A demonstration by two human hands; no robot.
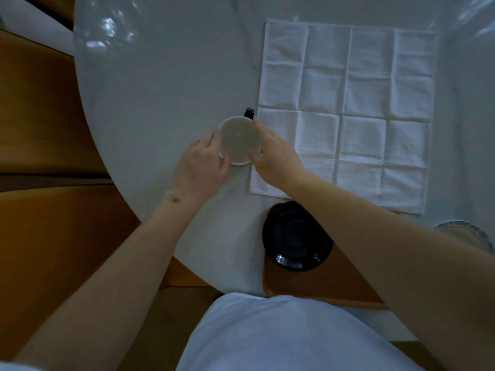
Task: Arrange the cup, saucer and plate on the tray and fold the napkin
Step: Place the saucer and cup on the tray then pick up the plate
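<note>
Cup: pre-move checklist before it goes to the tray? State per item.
1. Grip: left hand and right hand both on the sides of the pale round cup with the black handle. Ok.
2. Cup off the white table: cannot tell, view is top-down and blurred.
3. Target: glossy black round saucer already sits on the brown wooden tray, its top bare. Ok.
4. Path: right forearm crosses over the tray's right part. Not ok, needs watching.
5. White creased cloth napkin: lies flat and unfolded, right hand over its left edge; contact cannot tell.
6. Ridged glass plate: mostly hidden by the arm; on tray or not, cannot tell.
</note>
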